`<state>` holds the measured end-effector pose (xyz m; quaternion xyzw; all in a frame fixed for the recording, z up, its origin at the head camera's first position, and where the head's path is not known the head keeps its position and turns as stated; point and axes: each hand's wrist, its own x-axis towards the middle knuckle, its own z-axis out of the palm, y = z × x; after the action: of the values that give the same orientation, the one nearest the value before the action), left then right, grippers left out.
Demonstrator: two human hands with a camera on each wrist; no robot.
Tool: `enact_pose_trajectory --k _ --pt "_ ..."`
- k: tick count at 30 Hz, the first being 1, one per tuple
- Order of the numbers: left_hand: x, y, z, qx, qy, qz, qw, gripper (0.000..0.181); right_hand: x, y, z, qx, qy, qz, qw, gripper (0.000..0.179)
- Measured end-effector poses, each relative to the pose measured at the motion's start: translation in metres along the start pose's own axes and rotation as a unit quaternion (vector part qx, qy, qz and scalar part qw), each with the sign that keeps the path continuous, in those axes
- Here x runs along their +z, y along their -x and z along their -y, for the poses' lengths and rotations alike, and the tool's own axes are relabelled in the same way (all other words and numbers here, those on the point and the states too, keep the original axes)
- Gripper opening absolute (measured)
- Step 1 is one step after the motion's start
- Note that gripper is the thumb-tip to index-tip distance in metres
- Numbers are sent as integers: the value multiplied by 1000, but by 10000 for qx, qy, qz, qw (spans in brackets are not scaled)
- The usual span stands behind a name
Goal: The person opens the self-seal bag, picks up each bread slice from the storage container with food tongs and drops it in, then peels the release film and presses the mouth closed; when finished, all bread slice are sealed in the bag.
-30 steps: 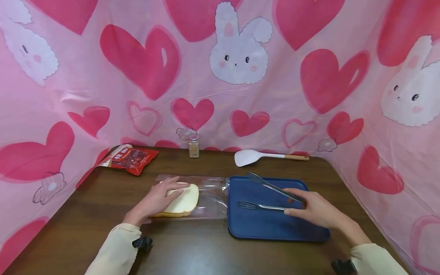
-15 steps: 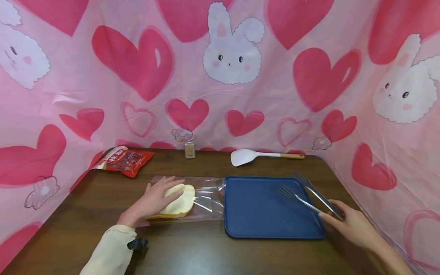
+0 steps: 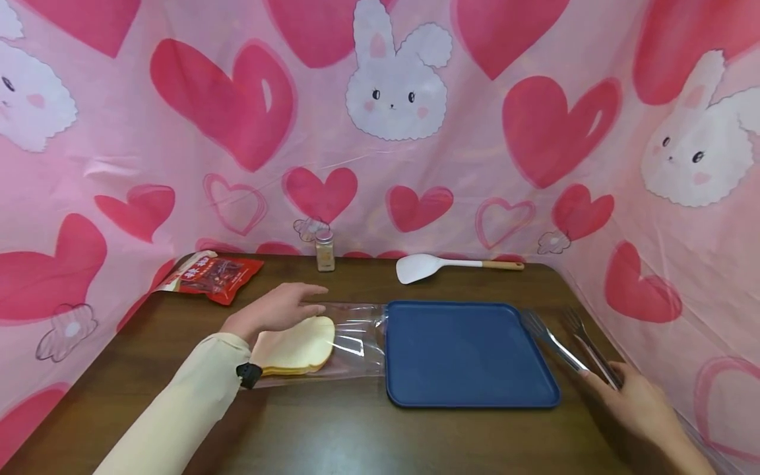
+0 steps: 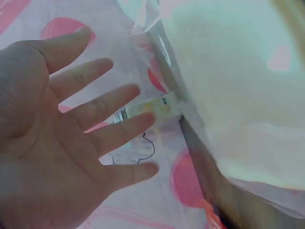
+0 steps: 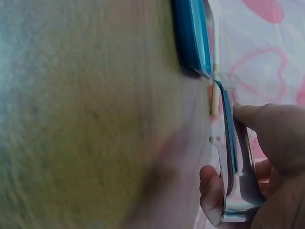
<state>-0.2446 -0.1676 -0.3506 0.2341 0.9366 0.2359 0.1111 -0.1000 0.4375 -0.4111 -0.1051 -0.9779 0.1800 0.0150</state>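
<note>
My right hand (image 3: 638, 402) grips metal tongs (image 3: 561, 349) with slotted, fork-like ends, held spread apart just right of the blue tray (image 3: 469, 404). In the right wrist view the thumb and fingers (image 5: 209, 186) lie on the tongs' two arms (image 5: 245, 157). My left hand (image 3: 276, 309) hovers above the far side of the bread slices (image 3: 299, 346), its fingers spread and straight in the left wrist view. The stacked bread lies in a clear plastic bag (image 3: 359, 340), whose right end meets the tray's left edge.
At the back left lies a red snack packet (image 3: 214, 274). A small seasoning jar (image 3: 324, 251) stands at the rear. Behind the tray rests a white spatula (image 3: 421, 267) with a wooden handle. Pink heart-print cloth (image 3: 404, 165) encloses the table.
My right hand has carried the tongs from over the tray to its right side. The left hand has lifted off the bread and moved toward the back.
</note>
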Motion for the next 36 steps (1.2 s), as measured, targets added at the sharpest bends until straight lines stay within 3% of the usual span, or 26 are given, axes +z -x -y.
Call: enact_pose_trajectory --k 2,5,10,14,20,31,36 --pt "-2 -10 -1 98 -129 139 9998 52 0 0 -1 44 70 8 10000 79" --pt "-3 -22 0 2 -178 314 9993 51 0 1 -3 86 137 -49 9999 73" --pt "1 -37 2 -473 57 582 9972 52 -1 5 -7 254 188 -5 9995 69" --pt "8 -44 7 -727 155 691 9948 50 0 8 -8 298 371 168 9987 77" --pt "17 -50 12 -778 199 718 9942 37 3 9 -7 284 495 359 9977 80" --pt "20 -49 14 -703 399 518 9954 8 1 9 -4 366 480 371 9975 73" --pt "17 -47 18 -709 538 493 9948 10 1 8 -9 288 533 378 9974 87"
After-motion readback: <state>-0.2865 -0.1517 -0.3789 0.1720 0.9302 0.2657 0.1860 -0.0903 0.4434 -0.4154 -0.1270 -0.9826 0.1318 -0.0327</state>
